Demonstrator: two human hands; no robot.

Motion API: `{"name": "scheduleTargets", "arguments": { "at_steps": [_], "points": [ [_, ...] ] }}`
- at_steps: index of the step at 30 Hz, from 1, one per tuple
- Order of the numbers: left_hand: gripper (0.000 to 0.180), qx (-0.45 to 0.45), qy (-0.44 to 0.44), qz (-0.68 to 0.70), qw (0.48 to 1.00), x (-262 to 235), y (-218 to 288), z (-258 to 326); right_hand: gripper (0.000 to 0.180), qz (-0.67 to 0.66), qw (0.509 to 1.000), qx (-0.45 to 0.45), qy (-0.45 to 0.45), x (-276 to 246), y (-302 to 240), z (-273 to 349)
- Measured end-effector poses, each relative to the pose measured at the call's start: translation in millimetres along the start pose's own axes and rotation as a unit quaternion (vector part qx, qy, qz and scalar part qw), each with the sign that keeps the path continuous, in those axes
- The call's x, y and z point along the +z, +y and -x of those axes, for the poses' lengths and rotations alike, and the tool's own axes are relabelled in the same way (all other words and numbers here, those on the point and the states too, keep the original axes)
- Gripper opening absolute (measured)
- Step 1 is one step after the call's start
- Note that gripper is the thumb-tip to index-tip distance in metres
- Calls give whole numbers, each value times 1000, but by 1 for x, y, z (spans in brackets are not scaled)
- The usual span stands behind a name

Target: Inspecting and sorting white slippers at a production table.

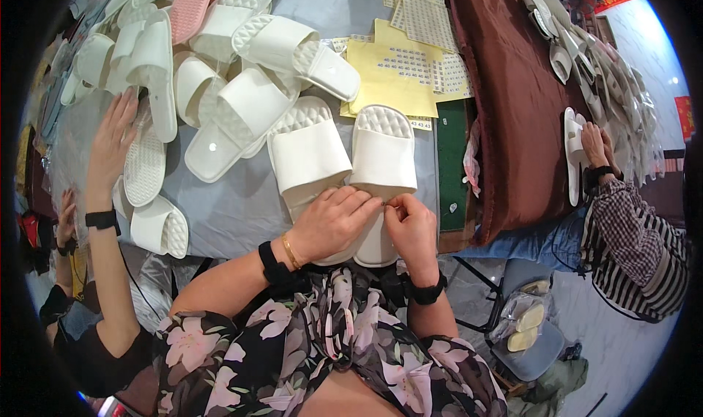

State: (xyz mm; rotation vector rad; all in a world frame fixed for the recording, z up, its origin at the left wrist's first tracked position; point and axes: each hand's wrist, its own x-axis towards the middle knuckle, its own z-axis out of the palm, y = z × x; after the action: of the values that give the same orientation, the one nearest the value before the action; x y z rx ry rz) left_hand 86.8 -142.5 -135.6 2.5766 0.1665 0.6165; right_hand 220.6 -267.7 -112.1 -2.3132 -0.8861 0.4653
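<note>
Bent over the grey-blue surface [227, 223], you work on a pair of white slippers, the left slipper [311, 153] and the right slipper [384, 161], set side by side directly in front of you, quilted toe ends pointing away. Your left hand [338, 223] lies across the near part of the pair, fingers extended and close together, its tips reaching the right slipper. Your right hand [410, 226] is drawn into a pinch beside those tips, at the near edge of the right slipper's strap; whatever may sit between thumb and finger is too small and too covered to tell.

By the look of it, the pair is matched and laid out, but the close handwork on it appears unfinished, since both hands are on it. Whether either slipper already bears a mark cannot be made out under your fingers.

Plenty seems to remain: a heap of white slippers [253, 98] spreads beyond and to your left, a pink slipper [194, 10] among them. Yellow sheets [366, 73] of small printed stickers, many unpeeled, lie just past your pair. At far left, a co-worker's hand [113, 135] reaches into the heap.
</note>
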Motion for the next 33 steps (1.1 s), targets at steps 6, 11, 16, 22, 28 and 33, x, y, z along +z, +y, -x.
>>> {"name": "scheduleTargets", "arguments": {
  "at_steps": [6, 11, 16, 22, 28, 33],
  "points": [
    [26, -21, 31, 37, 999, -1, -1, 3, 12, 34, 999, -39, 13, -1, -7, 5],
    [24, -18, 32, 32, 999, -1, -1, 3, 18, 89, 993, -75, 25, 3, -15, 3],
    [24, -15, 29, 31, 999, -2, -2, 3, 19, 141, 985, -97, 13, 2, -17, -1],
    [24, -16, 22, 36, 999, -3, -3, 3, 21, 204, 973, -108, -15, -1, -21, -5],
    [25, -19, 22, 39, 999, -1, -3, 5, 21, 222, 970, -88, -33, -4, -27, -7],
    [24, -20, 21, 39, 999, -1, -3, 5, 21, 237, 968, -77, -35, -4, -29, -8]
  ]
}}
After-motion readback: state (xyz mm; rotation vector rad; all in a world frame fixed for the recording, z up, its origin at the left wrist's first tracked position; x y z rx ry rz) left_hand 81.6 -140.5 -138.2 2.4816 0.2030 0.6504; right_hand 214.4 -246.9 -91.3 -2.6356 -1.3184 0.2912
